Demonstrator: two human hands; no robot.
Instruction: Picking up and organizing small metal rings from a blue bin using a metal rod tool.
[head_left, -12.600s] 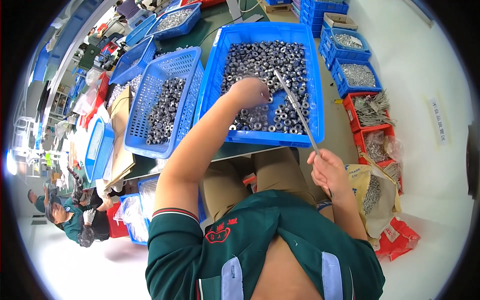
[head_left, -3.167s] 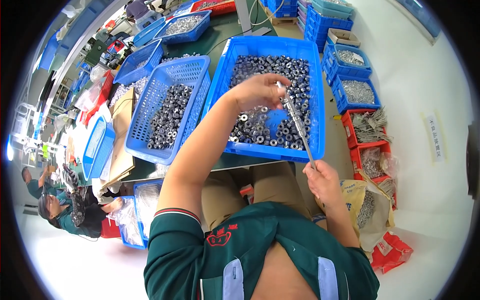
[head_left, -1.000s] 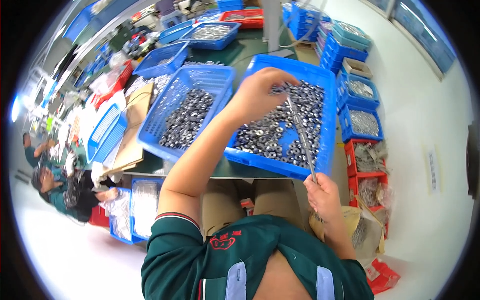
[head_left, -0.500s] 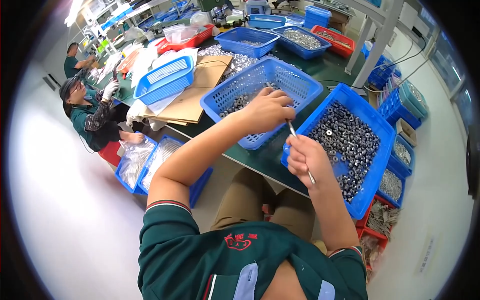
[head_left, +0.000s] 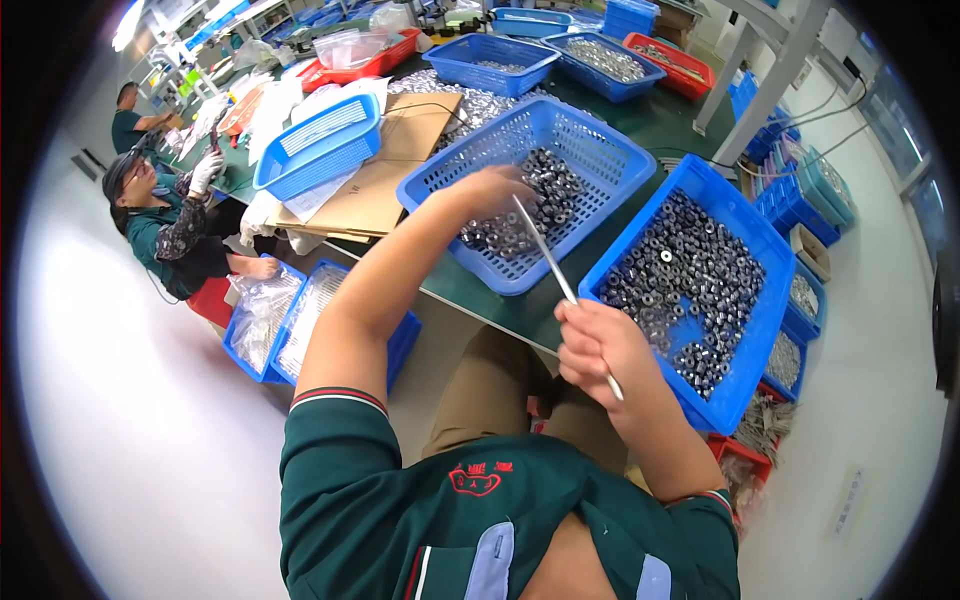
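Observation:
A thin metal rod [head_left: 545,252] slants up and to the left out of my right hand [head_left: 603,345], which is closed around its lower part. Its upper tip ends beside my left hand [head_left: 492,192], whose fingers are smeared by motion. That hand is over the perforated blue basket [head_left: 610,160], where small dark metal rings [head_left: 550,185] lie in a heap. I cannot make out whether it holds anything. To the right of the basket, a solid blue tray [head_left: 768,300] holds many similar metal rings [head_left: 690,260], close to my right hand.
Cardboard sheets [head_left: 405,165] and an empty light-blue basket [head_left: 325,145] lie left on the green table. Blue and red trays [head_left: 685,65] stand farther back. A metal post [head_left: 770,80] rises behind the ring tray. A seated person [head_left: 165,220] works at the left.
My left hand has moved left and away from the rod, over the basket. The rod's upper end is now uncovered. My right hand has shifted slightly down and left, still gripping it.

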